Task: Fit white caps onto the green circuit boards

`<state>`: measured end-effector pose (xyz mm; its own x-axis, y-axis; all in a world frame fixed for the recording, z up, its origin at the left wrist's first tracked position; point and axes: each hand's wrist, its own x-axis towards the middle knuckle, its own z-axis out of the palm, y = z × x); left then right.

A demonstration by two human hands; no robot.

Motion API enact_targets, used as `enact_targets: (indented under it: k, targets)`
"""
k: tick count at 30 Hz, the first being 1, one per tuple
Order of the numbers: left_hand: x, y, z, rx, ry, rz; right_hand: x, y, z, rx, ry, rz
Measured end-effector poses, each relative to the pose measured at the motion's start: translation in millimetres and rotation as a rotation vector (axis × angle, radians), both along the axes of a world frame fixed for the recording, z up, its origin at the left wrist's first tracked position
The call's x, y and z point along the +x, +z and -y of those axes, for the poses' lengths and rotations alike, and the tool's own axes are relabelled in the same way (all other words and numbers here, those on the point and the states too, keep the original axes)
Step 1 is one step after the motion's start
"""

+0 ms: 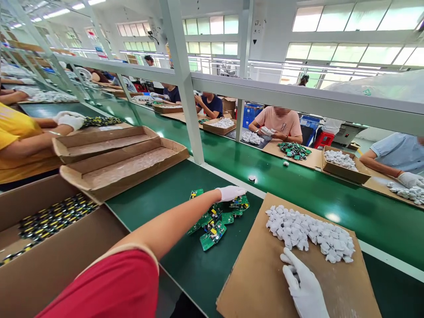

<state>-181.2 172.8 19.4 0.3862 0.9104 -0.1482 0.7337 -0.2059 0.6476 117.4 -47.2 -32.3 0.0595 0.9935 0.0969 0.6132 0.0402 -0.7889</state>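
Note:
My left hand (231,193), in a white glove, reaches over the far edge of a loose pile of green circuit boards (212,229) on the dark green worktop. Its fingers point right and lie over some boards; whether they grip one is hidden. At the lower right, my right hand (303,282), also gloved in white, is over a cardboard sheet (251,274). Its thumb and fingers are curled around something small and grey that I cannot make out. Just beyond it lies a heap of small white plastic pieces (311,229).
Two shallow cardboard trays (132,170) stand at the left, above a box (76,247) of black and yellow parts. A metal post (185,84) rises beyond the worktop. Across the green conveyor (298,176), several people sit working; another person in yellow (20,145) is at the left.

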Motion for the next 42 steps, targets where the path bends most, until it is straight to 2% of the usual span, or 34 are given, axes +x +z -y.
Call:
enact_targets:
  k: [3, 5, 7, 9, 11, 12, 14, 16, 18, 22, 25, 29, 31, 33, 36, 38, 42]
  targets:
    - [-13, 10.0, 6, 0.042, 0.033, 0.074, -1, 6.0, 1, 0.017, 0.012, -0.018]
    - [-43, 15.9, 13, 0.097, 0.140, 0.094, 0, 7.0, 1, 0.031, 0.031, -0.004]
    - [-84, 17.2, 26, 0.164, 0.314, 0.078, 2, 4.3, 1, 0.032, 0.053, 0.042]
    - [-128, 11.9, 47, 0.216, 0.529, 0.027, 6, -1.8, -1, 0.009, 0.072, 0.110]
    - [-161, 0.8, 73, 0.233, 0.702, -0.030, 10, -9.2, -4, -0.019, 0.090, 0.180]
    - [-171, -6.2, 85, 0.227, 0.752, -0.052, 12, -12.6, -5, -0.024, 0.098, 0.208]
    - [-176, -20.6, 103, 0.213, 0.779, -0.081, 14, -17.2, -8, -0.015, 0.114, 0.235]
    - [-164, -32.9, 109, 0.213, 0.746, -0.094, 14, -18.3, -9, -0.001, 0.115, 0.231]
    - [-141, -40.9, 106, 0.220, 0.707, -0.090, 12, -17.0, -8, 0.001, 0.097, 0.218]
    - [-95, -43.5, 92, 0.229, 0.626, -0.066, 9, -14.6, -6, 0.003, 0.088, 0.178]
    - [-79, -33.3, 84, 0.245, 0.541, -0.073, 9, -13.7, -5, 0.017, 0.089, 0.166]
    - [-61, -3.2, 78, 0.379, 0.424, -0.156, 5, -8.3, -3, 0.026, 0.071, 0.164]
    - [-41, 12.4, 74, 0.506, 0.221, -0.265, 2, -4.5, -2, 0.023, 0.070, 0.163]
    - [-14, 23.0, 67, 0.552, -0.005, -0.328, 1, -1.3, -1, 0.026, 0.072, 0.162]
    - [28, 26.9, 54, 0.459, -0.210, -0.401, 0, 1.9, 1, 0.033, 0.062, 0.165]
    - [48, 24.1, 45, 0.373, -0.266, -0.437, -1, 3.8, 2, 0.026, 0.057, 0.164]
    - [57, 18.7, 34, 0.312, -0.272, -0.438, -2, 7.7, 2, 0.016, 0.070, 0.140]
